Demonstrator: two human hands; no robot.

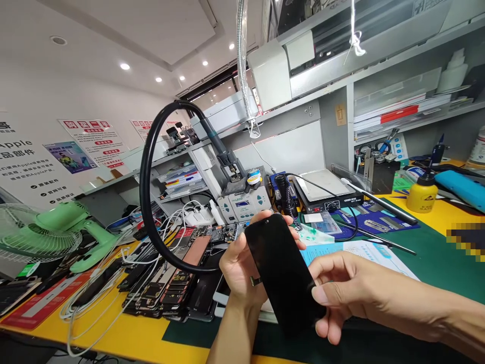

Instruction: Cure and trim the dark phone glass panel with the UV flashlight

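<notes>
A black phone screen panel [284, 273] is held tilted in front of me, its dark glass facing the camera. My left hand [238, 268] wraps round its upper left side from behind, with fingertips showing past the top and right edges. A small flex connector [256, 280] sticks out from the panel's left edge. My right hand [348, 293] pinches the lower right edge, thumb on the glass and fingers at the side and behind. Under the hands lies a dark green mat [454, 273].
Left of the hands are stacked phone parts [166, 288], white cables [76, 308] and a green fan [83, 227]. A black hose [146, 187] arches beside them from a soldering station [246, 202]. Behind lie a heating plate [322, 184] and papers [379, 253]; a yellow bottle [422, 194] stands right.
</notes>
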